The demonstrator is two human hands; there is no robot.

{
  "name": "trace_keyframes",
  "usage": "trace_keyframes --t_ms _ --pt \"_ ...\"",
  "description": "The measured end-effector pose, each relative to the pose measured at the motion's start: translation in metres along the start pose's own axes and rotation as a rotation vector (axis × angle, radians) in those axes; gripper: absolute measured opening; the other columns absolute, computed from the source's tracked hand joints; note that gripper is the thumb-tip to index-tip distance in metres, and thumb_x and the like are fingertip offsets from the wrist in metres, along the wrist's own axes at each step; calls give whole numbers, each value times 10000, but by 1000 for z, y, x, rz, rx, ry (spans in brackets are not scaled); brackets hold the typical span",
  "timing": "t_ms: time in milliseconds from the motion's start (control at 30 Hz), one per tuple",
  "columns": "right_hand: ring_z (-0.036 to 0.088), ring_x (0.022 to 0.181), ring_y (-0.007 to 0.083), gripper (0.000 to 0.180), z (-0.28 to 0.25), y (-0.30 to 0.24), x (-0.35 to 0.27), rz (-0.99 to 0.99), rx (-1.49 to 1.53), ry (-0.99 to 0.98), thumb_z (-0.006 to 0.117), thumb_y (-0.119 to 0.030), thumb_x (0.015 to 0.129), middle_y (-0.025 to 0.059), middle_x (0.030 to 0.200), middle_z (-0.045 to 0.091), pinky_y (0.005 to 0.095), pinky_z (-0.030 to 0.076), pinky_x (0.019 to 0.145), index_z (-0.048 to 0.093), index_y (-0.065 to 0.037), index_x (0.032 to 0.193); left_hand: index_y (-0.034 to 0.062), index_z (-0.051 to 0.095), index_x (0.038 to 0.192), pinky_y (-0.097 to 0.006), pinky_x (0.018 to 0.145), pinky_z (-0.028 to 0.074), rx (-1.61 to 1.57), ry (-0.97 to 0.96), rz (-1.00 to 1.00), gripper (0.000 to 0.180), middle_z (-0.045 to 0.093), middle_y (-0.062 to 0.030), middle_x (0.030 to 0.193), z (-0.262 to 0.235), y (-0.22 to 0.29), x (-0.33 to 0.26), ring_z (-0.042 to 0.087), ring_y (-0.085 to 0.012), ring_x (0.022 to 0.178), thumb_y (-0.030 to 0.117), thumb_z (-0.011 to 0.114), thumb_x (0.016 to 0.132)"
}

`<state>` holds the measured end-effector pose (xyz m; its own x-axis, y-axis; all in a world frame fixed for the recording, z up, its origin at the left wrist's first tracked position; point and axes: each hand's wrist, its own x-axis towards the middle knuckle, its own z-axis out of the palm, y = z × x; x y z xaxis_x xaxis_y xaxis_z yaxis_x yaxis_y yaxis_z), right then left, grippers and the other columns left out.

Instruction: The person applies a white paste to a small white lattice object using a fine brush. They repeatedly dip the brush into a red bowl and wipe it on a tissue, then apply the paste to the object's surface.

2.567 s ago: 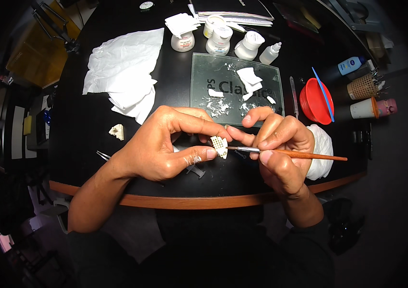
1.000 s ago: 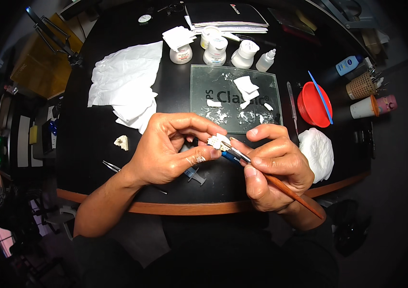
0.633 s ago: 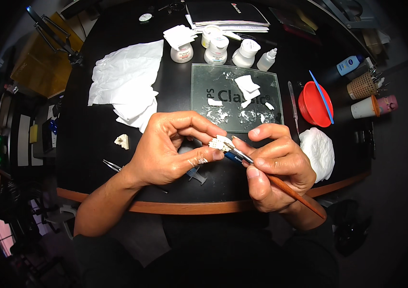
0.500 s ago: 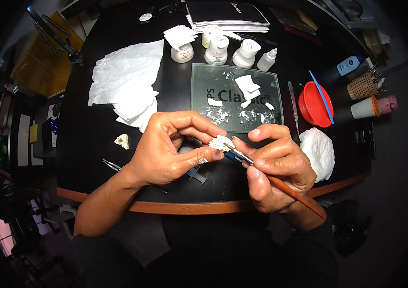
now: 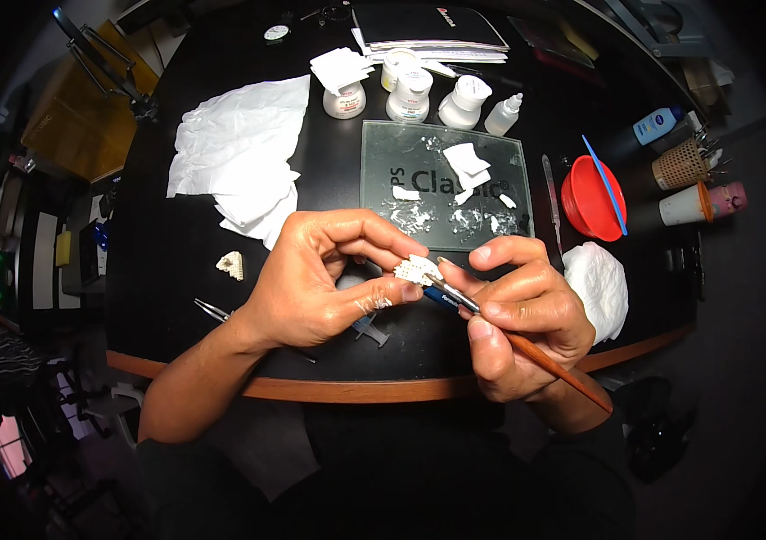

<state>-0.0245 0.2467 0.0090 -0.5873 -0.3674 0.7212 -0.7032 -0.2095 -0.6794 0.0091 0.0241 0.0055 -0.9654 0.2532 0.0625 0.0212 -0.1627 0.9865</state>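
Note:
Between thumb and fingertips my left hand (image 5: 315, 283) pinches a small cream-coloured dental model piece (image 5: 414, 271) with a knobbly surface. White residue marks that thumb. My right hand (image 5: 531, 310) holds a slim wooden-handled brush (image 5: 549, 364) like a pen, its metal ferrule angled up and left. The brush tip meets or nearly meets the right side of the piece; fine contact is too small to tell. Both hands are raised over the near part of the table. Beneath them, a blue item (image 5: 440, 297) and a clear syringe (image 5: 370, 331) are partly hidden.
Behind the hands lies a glass slab (image 5: 376, 153) smeared with white material. White jars (image 5: 409, 101) and a dropper bottle (image 5: 503, 115) stand beyond. At right are a red bowl (image 5: 584, 211) and a crumpled white cloth (image 5: 595, 292); at left, tissues (image 5: 239, 135), another model piece (image 5: 231, 265) and tweezers (image 5: 211, 310).
The model piece has turned slightly in my left fingers, and the brush tip has shifted a little on it. Both hands keep nearly the same place; the whole view has shifted slightly.

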Motion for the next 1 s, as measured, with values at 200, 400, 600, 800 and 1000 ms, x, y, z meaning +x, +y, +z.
trace_keyframes --t_ms 200,400,600,800,1000 --pt "696 985 337 190 -5 2 0 -2 -6 31 670 105 783 122 823 659 411 620 837 617 5 936 -98 679 1099 -242 857 568 -6 -15 22 280 732 -145 1010 0 -3 2 717 -139 955 -72 793 845" --pt "698 936 336 194 -5 5 0 -31 -11 57 673 86 796 121 812 671 416 563 852 623 -3 961 -92 676 1053 -245 839 576 13 -21 17 236 736 -140 992 -1 -6 0 719 -133 933 -43 798 858" --pt "691 941 329 204 -6 7 -2 -23 8 61 675 82 805 123 824 674 434 547 883 622 -3 983 -79 678 1021 -239 829 568 12 -9 13 208 736 -130 977 1 -3 -1 717 -126 910 -41 801 857" --pt "671 990 327 210 -5 5 -6 46 67 91 649 92 817 116 848 665 436 539 906 616 -1 1002 -70 687 1017 -248 830 563 30 -14 49 214 740 -132 980 2 -3 0 712 -119 897 -48 809 844" --pt "647 949 296 164 -5 5 -6 74 101 89 605 65 839 127 836 659 447 512 947 603 10 993 -68 709 1008 -250 820 555 120 30 150 262 740 -128 941 2 -10 -2 701 -117 858 -43 857 793"
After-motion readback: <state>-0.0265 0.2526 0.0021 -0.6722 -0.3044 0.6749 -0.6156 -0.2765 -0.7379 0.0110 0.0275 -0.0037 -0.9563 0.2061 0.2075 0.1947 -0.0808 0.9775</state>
